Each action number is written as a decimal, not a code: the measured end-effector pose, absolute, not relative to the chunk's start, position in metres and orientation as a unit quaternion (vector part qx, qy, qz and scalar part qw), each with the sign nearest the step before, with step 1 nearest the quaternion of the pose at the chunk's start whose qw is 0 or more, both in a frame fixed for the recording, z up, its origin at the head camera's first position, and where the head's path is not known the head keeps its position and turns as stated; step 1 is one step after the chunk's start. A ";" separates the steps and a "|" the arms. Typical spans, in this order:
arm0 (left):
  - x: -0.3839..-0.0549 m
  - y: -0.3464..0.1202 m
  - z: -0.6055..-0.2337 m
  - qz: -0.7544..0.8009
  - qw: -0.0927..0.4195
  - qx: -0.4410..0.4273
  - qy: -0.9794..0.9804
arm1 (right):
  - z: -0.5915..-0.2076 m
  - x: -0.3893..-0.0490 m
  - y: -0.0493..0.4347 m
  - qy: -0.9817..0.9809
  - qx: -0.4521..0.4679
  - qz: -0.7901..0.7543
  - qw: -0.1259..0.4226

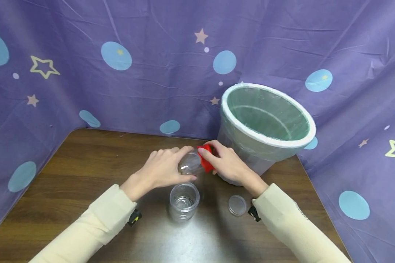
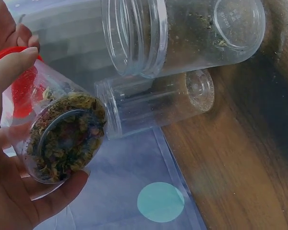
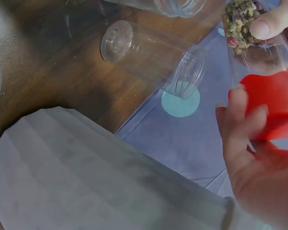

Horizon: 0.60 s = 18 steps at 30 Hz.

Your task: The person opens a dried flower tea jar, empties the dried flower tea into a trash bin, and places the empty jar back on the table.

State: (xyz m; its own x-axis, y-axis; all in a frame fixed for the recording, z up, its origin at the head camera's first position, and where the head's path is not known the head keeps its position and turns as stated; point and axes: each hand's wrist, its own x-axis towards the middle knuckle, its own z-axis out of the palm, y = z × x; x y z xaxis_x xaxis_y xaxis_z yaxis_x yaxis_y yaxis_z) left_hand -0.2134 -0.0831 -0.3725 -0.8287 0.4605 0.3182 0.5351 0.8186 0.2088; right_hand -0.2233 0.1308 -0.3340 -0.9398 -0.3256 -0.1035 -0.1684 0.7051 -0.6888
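My left hand (image 1: 162,166) grips a clear plastic jar (image 1: 189,164) tilted on its side above the table. Dried petals and leaves (image 2: 67,136) fill the bottom end of that jar in the left wrist view. At its other end is a red lid (image 3: 273,105), which my right hand (image 1: 228,162) holds by the fingers and thumb. Whether the lid is still seated on the jar cannot be told. Below the hands stands an open clear jar (image 1: 184,201), with a few crumbs inside. Another clear jar (image 2: 153,105) stands behind it, slimmer in the left wrist view.
A tall pale bin (image 1: 266,146) lined with a clear bag stands at the back right, close to my right hand. A clear round lid (image 1: 237,205) lies on the brown wooden table (image 1: 95,164) near my right wrist. A purple patterned curtain (image 1: 171,73) hangs behind.
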 end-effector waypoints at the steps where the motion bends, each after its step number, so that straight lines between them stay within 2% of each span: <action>1: -0.213 -0.083 -0.373 -0.147 0.127 -0.262 -0.945 | -0.334 -0.223 0.131 0.912 -0.143 -0.367 0.112; 7: -0.212 -0.083 -0.371 -0.151 0.125 -0.257 -0.946 | -0.330 -0.223 0.130 0.914 -0.104 -0.378 0.107; 12: -0.210 -0.080 -0.372 -0.129 0.151 -0.263 -0.944 | -0.327 -0.223 0.126 0.931 -0.052 -0.349 0.090; 18: -0.210 -0.079 -0.373 -0.123 0.172 -0.264 -0.941 | -0.330 -0.223 0.125 0.928 -0.070 -0.354 0.089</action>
State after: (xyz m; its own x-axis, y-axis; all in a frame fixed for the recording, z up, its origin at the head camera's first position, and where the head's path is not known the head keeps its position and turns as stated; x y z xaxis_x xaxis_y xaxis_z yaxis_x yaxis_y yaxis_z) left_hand -0.2098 -0.0791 -0.3734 -0.8012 0.4550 0.3888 0.5393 0.8304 0.1397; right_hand -0.2231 0.1249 -0.3300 -0.9744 -0.1925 -0.1158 -0.0667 0.7400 -0.6693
